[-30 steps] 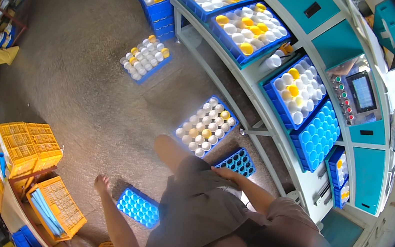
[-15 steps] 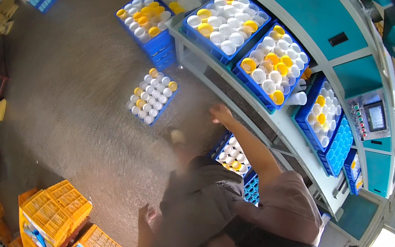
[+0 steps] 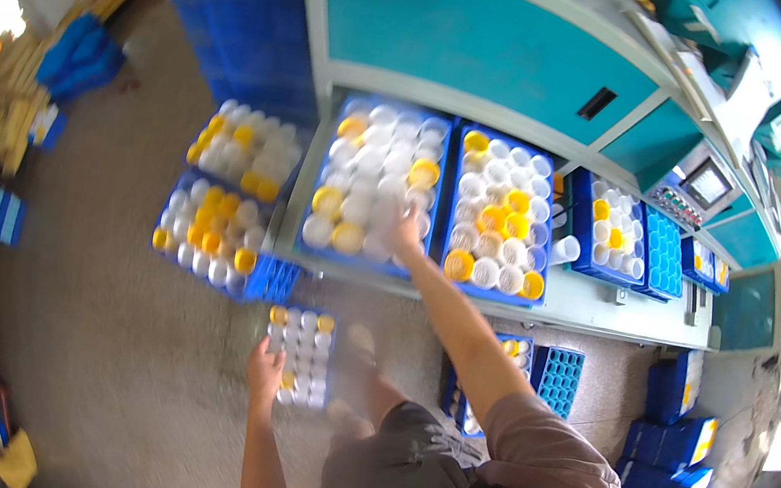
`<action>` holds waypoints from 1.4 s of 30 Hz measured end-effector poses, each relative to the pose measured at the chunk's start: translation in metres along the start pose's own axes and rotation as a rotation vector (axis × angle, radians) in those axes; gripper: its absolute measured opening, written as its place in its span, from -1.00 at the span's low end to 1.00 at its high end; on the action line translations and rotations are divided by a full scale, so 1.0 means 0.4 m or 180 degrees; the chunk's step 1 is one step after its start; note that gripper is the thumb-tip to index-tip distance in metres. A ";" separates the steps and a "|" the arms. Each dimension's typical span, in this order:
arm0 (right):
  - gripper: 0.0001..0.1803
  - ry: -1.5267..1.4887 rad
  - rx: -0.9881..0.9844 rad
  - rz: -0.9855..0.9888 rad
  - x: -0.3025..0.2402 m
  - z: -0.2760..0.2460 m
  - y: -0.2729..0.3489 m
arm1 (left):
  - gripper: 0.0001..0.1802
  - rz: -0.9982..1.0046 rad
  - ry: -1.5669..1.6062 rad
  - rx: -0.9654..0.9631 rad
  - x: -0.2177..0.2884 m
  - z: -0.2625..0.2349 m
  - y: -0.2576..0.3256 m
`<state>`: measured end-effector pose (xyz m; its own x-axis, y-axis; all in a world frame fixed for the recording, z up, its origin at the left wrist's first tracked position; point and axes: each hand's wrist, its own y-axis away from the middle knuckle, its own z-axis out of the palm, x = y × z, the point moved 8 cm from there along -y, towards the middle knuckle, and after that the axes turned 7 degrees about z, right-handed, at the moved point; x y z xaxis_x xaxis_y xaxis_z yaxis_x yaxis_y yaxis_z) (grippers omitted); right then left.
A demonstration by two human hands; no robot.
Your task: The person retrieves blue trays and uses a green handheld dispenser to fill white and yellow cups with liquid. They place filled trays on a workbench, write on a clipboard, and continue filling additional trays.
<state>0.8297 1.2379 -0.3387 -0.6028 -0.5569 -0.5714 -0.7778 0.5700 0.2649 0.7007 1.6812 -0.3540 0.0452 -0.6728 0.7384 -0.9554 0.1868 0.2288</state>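
Note:
My right hand (image 3: 405, 229) reaches far out over the pale bench (image 3: 600, 318) and rests among white and yellow cone-shaped spools, at the right edge of a blue tray (image 3: 348, 260). Motion blur hides whether it grips one. Just to its right stands a second blue tray (image 3: 488, 295) of the same spools. My left hand (image 3: 265, 369) hangs low over the floor with its fingers apart and nothing in it. It is beside a small crate of white and yellow spools (image 3: 300, 356).
Two more crates of spools (image 3: 244, 149) (image 3: 213, 229) stand on the floor left of the bench. Further right on the bench are a third spool tray (image 3: 611, 240) and an empty blue tray (image 3: 664, 253). A teal machine (image 3: 498, 49) with a control panel (image 3: 703, 183) rises behind. Blue crates (image 3: 680, 455) are stacked at the lower right.
The view has swung toward the bench. My right arm has stretched from the bench edge out onto the left spool tray. My left hand has come into view low by the floor crate.

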 end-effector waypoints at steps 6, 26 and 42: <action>-0.15 -0.0261 0.0013 0.0104 -0.028 -0.028 0.066 | 0.03 0.1822 -0.0936 -0.0444 0.644 0.160 -0.465; -0.16 -0.0295 0.0769 -0.0646 -0.243 -0.318 0.336 | -0.50 0.2028 -0.0334 0.0064 0.814 0.027 -0.359; -0.16 0.0582 -0.1651 0.0820 0.229 0.850 0.957 | -0.47 0.0609 -0.0440 -0.0700 -0.455 0.182 0.132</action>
<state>0.5375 1.6106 -0.5537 -0.7683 -0.5610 -0.3082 -0.5605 0.3571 0.7472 0.6207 1.7616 -0.5225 -0.1836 -0.6987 0.6915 -0.8561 0.4593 0.2368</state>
